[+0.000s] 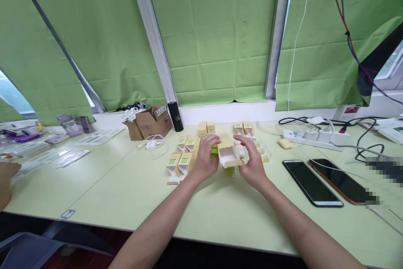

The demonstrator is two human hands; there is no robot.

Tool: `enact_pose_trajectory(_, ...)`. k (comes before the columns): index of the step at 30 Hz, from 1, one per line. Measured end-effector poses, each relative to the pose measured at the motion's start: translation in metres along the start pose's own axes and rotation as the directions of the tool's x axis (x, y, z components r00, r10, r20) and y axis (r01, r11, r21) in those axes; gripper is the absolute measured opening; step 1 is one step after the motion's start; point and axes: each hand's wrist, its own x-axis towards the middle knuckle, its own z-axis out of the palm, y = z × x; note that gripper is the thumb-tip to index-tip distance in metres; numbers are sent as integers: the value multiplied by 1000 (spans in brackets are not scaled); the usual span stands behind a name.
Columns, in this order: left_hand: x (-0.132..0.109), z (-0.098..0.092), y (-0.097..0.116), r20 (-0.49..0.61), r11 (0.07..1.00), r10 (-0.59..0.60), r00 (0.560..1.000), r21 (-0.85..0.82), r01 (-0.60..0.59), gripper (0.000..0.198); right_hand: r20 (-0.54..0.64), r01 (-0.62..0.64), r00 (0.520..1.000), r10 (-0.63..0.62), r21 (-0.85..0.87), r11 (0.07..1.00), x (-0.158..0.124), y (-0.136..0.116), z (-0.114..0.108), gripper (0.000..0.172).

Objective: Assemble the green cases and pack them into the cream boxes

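Observation:
A small cream cardboard box (229, 155), its open end and white inside facing me, is held up between my two hands above the table. My left hand (206, 158) curls round its left side, with something yellow-green (214, 150) showing by the fingers. On the other side, my right hand (252, 160) grips the box with thumb and fingers, close to a whitish piece (239, 149). Below the box is a clear container with yellow-green contents (229, 172). Several opened small boxes with green labels (179, 161) stand left of my hands. More clear containers (262, 152) lie to the right.
Other small boxes (244, 129) stand farther back. Two phones (311, 183) and a power strip (315, 137) with cables are on the right. A brown carton (151, 123) and a black cylinder (175, 116) stand at the back left. Another person's hand (8, 181) is at the left edge.

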Motion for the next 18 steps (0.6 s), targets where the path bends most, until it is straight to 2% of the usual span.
enact_pose_trajectory(4,-9,-3,-6,-77,960,149,986,252,-126,43,9,47,999,-46,-113,992,-2,9,1,46)
enact_pose_trajectory(6,-13,-5,-10,-92,934,194,977,321,-155,46,18,79,997,-77,-144,987,-2,14,0,45)
enact_pose_trajectory(10,-21,-7,-17,-59,921,199,978,353,-166,52,19,126,992,-125,-207,970,5,21,-4,41)
enact_pose_trajectory(15,-23,-9,-19,-48,918,238,970,337,-208,52,-16,66,997,-72,-243,968,19,25,-3,38)
enact_pose_trajectory(18,-20,-10,-14,-39,900,289,957,353,-257,55,41,143,990,-137,-273,951,21,28,-3,39)
